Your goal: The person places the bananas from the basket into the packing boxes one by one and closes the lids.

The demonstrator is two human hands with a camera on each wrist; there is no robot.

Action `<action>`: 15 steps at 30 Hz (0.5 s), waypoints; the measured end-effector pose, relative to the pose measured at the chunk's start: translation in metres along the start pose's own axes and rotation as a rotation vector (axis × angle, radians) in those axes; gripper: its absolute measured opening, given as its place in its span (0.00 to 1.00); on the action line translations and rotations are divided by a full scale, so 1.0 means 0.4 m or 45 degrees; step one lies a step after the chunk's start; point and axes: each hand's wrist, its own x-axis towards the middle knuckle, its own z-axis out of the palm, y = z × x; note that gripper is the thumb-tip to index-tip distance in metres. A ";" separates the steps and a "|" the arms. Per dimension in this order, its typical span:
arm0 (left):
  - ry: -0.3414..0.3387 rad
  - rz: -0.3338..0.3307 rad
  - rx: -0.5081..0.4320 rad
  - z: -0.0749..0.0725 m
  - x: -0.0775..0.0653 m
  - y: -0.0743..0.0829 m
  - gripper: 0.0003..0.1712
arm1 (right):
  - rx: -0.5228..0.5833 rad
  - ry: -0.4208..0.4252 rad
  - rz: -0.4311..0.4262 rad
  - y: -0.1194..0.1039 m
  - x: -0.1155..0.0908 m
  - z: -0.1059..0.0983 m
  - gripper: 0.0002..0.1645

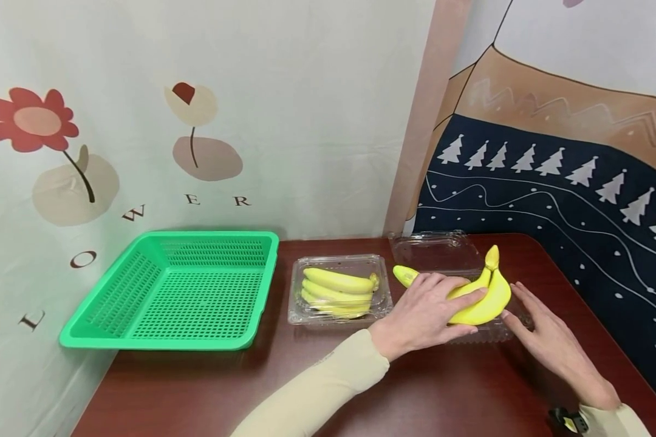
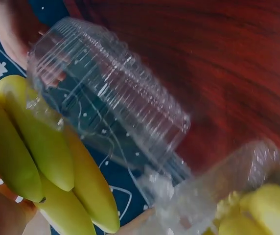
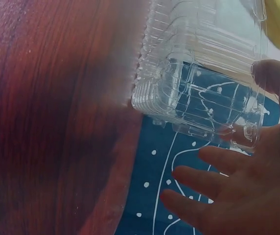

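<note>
My left hand (image 1: 427, 306) grips a bunch of yellow bananas (image 1: 492, 298), with its stem end pointing up, over an opened clear plastic clamshell box (image 1: 483, 332). In the left wrist view the bananas (image 2: 42, 142) hang beside the box's ribbed wall. My right hand (image 1: 556, 343) is at the right side of that box. From the right wrist the thumb lies at the edge of the clear box (image 3: 198, 93), and the other fingers (image 3: 198, 178) are spread and fairly straight beside it. The box's lid (image 1: 434, 250) is folded back toward the wall.
Left of the opened box stands a second clear plastic box (image 1: 339, 262) with several bananas (image 1: 336, 297) inside. A green plastic basket (image 1: 262, 291) sits at the left of the dark red table (image 1: 197, 388). Printed cloth (image 1: 317, 121) hangs close behind the table.
</note>
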 end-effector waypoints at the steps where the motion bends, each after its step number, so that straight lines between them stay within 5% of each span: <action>1: -0.007 -0.005 0.012 0.006 0.005 0.004 0.37 | 0.002 -0.001 -0.001 0.001 0.000 0.000 0.48; 15: -0.202 -0.103 -0.056 0.081 0.048 0.048 0.39 | 0.003 -0.066 0.086 0.002 -0.003 0.009 0.49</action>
